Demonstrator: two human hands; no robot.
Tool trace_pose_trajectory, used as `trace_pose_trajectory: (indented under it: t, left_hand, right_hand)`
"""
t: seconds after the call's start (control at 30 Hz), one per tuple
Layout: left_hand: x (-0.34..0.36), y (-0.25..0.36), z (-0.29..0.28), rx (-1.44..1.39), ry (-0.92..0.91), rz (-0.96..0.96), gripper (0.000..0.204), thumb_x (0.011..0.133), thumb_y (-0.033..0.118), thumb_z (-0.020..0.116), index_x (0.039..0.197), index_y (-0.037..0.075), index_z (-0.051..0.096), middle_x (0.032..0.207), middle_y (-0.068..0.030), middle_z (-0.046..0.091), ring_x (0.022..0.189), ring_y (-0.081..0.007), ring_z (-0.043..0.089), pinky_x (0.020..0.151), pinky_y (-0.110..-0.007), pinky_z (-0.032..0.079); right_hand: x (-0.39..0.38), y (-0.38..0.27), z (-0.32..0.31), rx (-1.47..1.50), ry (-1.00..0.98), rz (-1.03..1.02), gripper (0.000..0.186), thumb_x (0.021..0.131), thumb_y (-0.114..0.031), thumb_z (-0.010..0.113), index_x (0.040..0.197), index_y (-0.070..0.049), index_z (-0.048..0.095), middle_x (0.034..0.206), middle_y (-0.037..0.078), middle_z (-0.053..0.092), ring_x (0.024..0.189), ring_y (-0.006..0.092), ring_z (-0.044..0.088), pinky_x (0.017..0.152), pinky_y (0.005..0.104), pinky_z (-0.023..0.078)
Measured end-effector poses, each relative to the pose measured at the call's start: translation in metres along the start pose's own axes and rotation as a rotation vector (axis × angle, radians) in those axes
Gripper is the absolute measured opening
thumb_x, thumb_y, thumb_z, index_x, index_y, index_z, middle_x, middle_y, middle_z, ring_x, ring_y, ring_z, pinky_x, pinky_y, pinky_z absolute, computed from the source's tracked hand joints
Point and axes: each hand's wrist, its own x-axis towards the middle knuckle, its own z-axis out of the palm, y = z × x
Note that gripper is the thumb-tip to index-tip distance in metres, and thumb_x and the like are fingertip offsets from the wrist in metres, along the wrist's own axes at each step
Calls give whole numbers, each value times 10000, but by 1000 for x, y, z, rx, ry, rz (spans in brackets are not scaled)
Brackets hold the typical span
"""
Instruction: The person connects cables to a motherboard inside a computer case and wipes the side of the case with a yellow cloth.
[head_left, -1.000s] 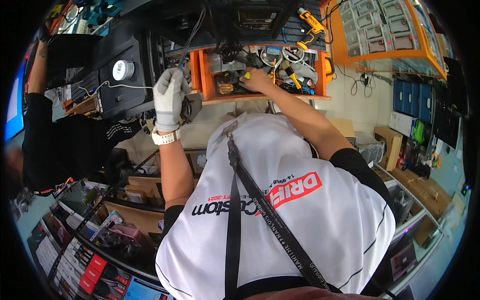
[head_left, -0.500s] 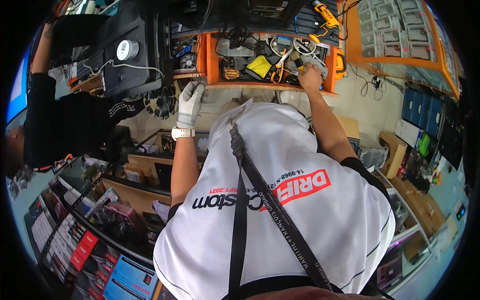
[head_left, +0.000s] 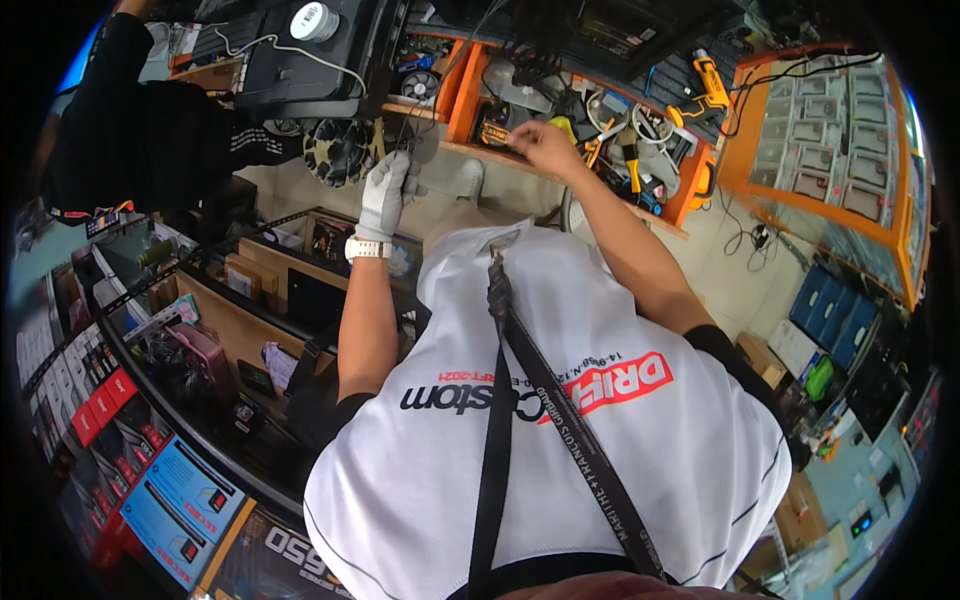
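Observation:
My left hand, in a white-grey glove, is closed on thin dark cables that hang in front of the bench. The ends of the cables are hidden in the fingers. My bare right hand hovers over the left half of an open orange drawer. Its fingers are loosely bent and apart, and I see nothing in them. Below its fingertips lies a black-and-yellow tool. To its right are a yellow-and-black handled tool, white coiled cables and a yellow item, partly hidden.
A yellow heat gun lies on the bench right of the drawer. Further right stands an orange-framed cabinet of clear bins. Left are a black case with a white round tub and a person in black. Shelves hold boxes.
My right hand has left the right end of the drawer and moved left across it. The yellow-and-black handled tool now shows there. My left hand keeps its hold; the view has shifted.

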Motion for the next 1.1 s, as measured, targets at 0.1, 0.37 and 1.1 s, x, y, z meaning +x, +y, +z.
trace_pose_trajectory:
  t: [0.1,0.37,1.1]
  left_hand:
    - [9,-14,-17,-88,-63,46,441,1144,540,693,1026,115,675,779,54,568,590,-63,482,658,-242,560]
    - [64,3,-53,-258,-265,-86,450,1197,498,606,1043,78,660,784,51,488,618,-65,414,590,-272,398]
    - [95,25,-117,-72,-241,-138,284,1174,335,666,1181,59,731,786,65,506,628,-47,447,639,-262,497]
  right_hand:
    - [39,53,10,-221,85,282,561,965,-460,892,1386,-106,779,1229,172,834,1122,362,806,1034,455,620]
    - [74,159,-8,-750,407,523,475,1003,-514,744,1228,-103,827,1347,191,805,1290,429,744,1140,576,562]
    - [60,19,31,-443,364,460,607,913,-531,877,1364,-139,773,1284,222,822,1195,441,784,1015,541,630]
